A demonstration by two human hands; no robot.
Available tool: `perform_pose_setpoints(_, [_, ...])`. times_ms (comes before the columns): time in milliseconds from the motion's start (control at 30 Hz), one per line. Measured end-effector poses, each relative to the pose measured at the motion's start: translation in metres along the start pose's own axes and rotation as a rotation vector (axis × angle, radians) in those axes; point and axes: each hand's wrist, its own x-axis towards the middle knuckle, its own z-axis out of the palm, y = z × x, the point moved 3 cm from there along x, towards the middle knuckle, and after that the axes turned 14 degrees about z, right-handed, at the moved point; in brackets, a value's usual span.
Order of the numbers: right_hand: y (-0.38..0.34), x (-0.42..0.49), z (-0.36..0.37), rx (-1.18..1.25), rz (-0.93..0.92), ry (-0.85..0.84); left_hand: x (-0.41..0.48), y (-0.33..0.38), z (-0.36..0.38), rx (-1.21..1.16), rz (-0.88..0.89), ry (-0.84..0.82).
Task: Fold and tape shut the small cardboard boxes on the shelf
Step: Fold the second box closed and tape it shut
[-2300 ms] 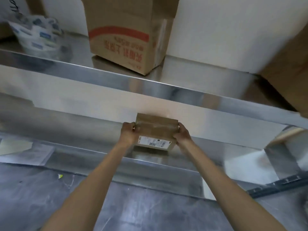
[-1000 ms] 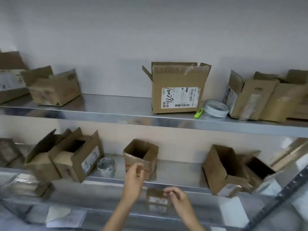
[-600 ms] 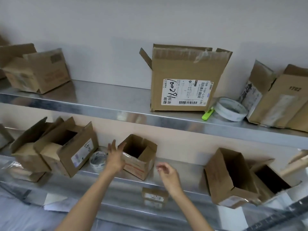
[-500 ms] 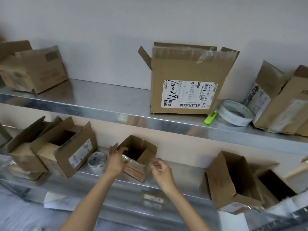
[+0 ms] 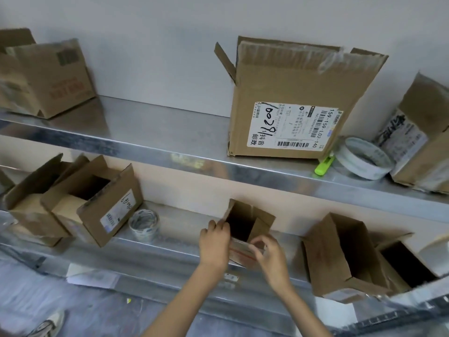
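Head view, forward and down at steel shelving against a pale wall. On the middle shelf [image 5: 175, 242], a small open cardboard box [image 5: 263, 224], flaps up, dark inside, a red band across its near face. Left hand [image 5: 215, 246] at the box's left side, fingers [image 5: 213, 226] curled and gripping the left flap. Right hand [image 5: 271, 254] at the near right corner, fingers [image 5: 261, 242] bent, pinching the near rim against the thumb. Between the two sets of fingers, the box's open mouth. Left of the left fingers, near but apart, a roll of tape [image 5: 143, 223] on the same shelf; further left, two open brown boxes [image 5: 97, 203], tilted, one with a white label. Right of the right fingers, two more open boxes [image 5: 340, 254] tipped towards the camera. Above the fingers, on the upper shelf [image 5: 170, 132], a larger open box [image 5: 291, 98] with a printed label and handwritten numbers; just beside it a green marker-like object [image 5: 323, 165] and a second tape roll [image 5: 362, 158]. Far up and left of the fingers, another brown box [image 5: 48, 76]. Down and left, on the floor, a shoe [image 5: 47, 324].
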Motion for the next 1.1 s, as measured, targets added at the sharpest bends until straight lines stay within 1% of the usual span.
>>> perform_pose_setpoints(67, [0.017, 0.0, -0.013, -0.051, 0.017, -0.013, -0.005, 0.026, 0.007, 0.044, 0.074, -0.043])
perform_pose_setpoints(133, [0.03, 0.001, -0.022, -0.096, 0.02, -0.057, -0.009, 0.043, 0.019, 0.0, 0.131, -0.096])
perform_pose_setpoints(167, [0.035, 0.002, -0.025, -0.106, 0.028, -0.078, -0.011, 0.046, 0.023, -0.046, 0.132, -0.124])
perform_pose_setpoints(267, [0.044, 0.007, -0.038, -0.057, 0.079, -0.091, -0.005, 0.043, 0.022, -0.273, 0.086, -0.166])
perform_pose_setpoints(333, [0.043, 0.011, -0.047, -0.049, 0.087, -0.112, 0.003, 0.03, 0.016, -0.527, 0.025, -0.17])
perform_pose_setpoints(400, [0.041, 0.016, -0.052, -0.069, 0.12, -0.177, 0.015, 0.015, 0.015, -0.741, -0.033, -0.156])
perform_pose_setpoints(467, [0.04, 0.021, -0.052, -0.097, 0.142, -0.206, 0.025, 0.002, 0.017, -0.797, -0.08, -0.083])
perform_pose_setpoints(533, [0.043, 0.022, -0.048, -0.127, 0.122, -0.175, 0.026, -0.005, 0.025, -0.764, -0.098, 0.008])
perform_pose_setpoints(600, [0.049, 0.02, -0.043, -0.212, 0.067, -0.063, 0.022, -0.001, 0.036, -0.656, -0.045, 0.053])
perform_pose_setpoints(667, [0.056, 0.019, -0.039, -0.405, 0.071, 0.062, 0.015, 0.006, 0.044, -0.453, 0.025, 0.098])
perform_pose_setpoints(733, [0.054, 0.025, -0.04, -0.564, 0.01, 0.161, 0.014, 0.014, 0.045, -0.235, 0.093, 0.144])
perform_pose_setpoints(767, [0.05, 0.029, -0.04, -0.613, -0.043, 0.165, 0.015, 0.017, 0.043, -0.188, 0.122, 0.146])
perform_pose_setpoints(867, [0.044, 0.039, -0.038, -0.725, -0.222, 0.136, 0.019, 0.017, 0.048, -0.155, 0.231, 0.133])
perform_pose_setpoints(900, [0.044, 0.043, -0.036, -0.757, -0.256, 0.121, 0.02, 0.015, 0.051, -0.141, 0.269, 0.128])
perform_pose_setpoints(933, [0.046, 0.044, -0.034, -0.767, -0.278, 0.131, 0.019, 0.014, 0.053, -0.117, 0.301, 0.132])
perform_pose_setpoints(1033, [0.052, 0.035, -0.025, -0.625, -0.381, 0.2, 0.012, 0.012, 0.056, -0.139, 0.319, 0.181])
perform_pose_setpoints(1100, [0.059, 0.022, -0.014, -0.588, -0.435, 0.244, 0.002, 0.014, 0.061, -0.125, 0.337, 0.196])
